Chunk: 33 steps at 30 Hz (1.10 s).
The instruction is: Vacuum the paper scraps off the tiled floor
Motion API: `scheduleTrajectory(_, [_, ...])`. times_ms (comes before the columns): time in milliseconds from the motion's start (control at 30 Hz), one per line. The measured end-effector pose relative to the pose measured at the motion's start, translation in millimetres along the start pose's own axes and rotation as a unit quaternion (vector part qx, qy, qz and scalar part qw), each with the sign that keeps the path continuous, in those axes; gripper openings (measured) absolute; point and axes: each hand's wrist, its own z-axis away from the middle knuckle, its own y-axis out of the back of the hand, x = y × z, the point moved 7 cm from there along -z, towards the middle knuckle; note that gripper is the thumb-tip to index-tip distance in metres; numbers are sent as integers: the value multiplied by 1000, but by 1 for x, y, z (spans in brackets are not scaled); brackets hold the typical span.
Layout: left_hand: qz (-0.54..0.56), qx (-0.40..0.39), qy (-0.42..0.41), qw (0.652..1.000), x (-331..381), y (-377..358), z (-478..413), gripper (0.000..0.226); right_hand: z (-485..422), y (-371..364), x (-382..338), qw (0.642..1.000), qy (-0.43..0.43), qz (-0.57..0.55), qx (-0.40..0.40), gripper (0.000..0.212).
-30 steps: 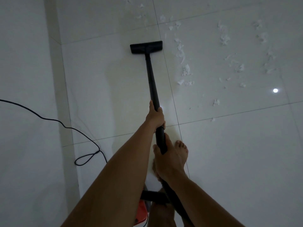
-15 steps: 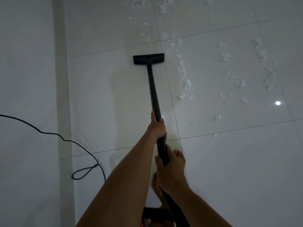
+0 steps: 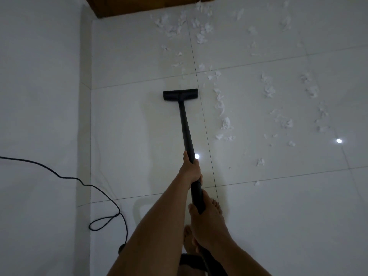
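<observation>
Nozzle (image 3: 180, 95) lower in view (white crumpled scraps (image 3: 226, 124))

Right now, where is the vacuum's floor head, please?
In the head view, the floor head sits on the tiled floor just above centre, left of a grout line, with the nearest paper scraps to its right.

1. A black vacuum stick (image 3: 186, 128) runs up the middle of the frame.
2. Its flat head (image 3: 180, 95) sits on the white tiled floor (image 3: 129, 126), a bit above the middle.
3. The left hand (image 3: 190, 170) grips the stick higher up.
4. The right hand (image 3: 202, 224) grips it lower down, near the bottom middle.
5. White paper scraps (image 3: 226, 124) lie all over the upper right, some just beside the head.
6. A black cord (image 3: 103, 222) loops across the lower left.
7. Bare toes (image 3: 216, 205) peek out by the right hand.
</observation>
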Motion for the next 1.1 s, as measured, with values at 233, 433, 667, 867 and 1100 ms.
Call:
scheduleTrajectory(233, [38,6,1,999,27,6,-23,66,-79,-26,51,989,-122,-57,57,63])
scheduleTrajectory(433, [15,14,-3,1000,53,24,-43,66,-80,5,-10,997,-72,-13,39,35])
scheduleTrajectory(667, [12,17,-3,1000,93,55,-75,66,-87,24,-93,1000,7,6,-19,35])
scheduleTrajectory(867, [-11,28,3,1000,135,87,-108,67,-122,28,-142,1000,13,0,-28,54])
scheduleTrajectory(1100, [-6,23,4,1000,176,119,-134,67,-150,33,-194,1000,21,-6,-21,54])
